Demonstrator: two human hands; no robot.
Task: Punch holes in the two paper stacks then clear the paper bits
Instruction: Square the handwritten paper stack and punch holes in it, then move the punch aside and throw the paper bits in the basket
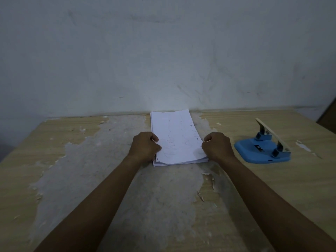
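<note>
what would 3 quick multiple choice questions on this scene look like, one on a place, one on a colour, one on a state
1. Where is the hole punch relative to the paper stack?
A. To its right
B. To its left
C. On top of it

2. What colour is the hole punch's base?
A. Red
B. Blue
C. Black

3. What are the hands doing?
A. Pressing the punch lever
B. Resting flat on the table
C. Gripping the stack's two side edges

Answers:
1. A, the punch sits apart on the table, right of the paper.
2. B, its base is light blue.
3. C, the left hand and right hand each curl onto a long edge.
</note>
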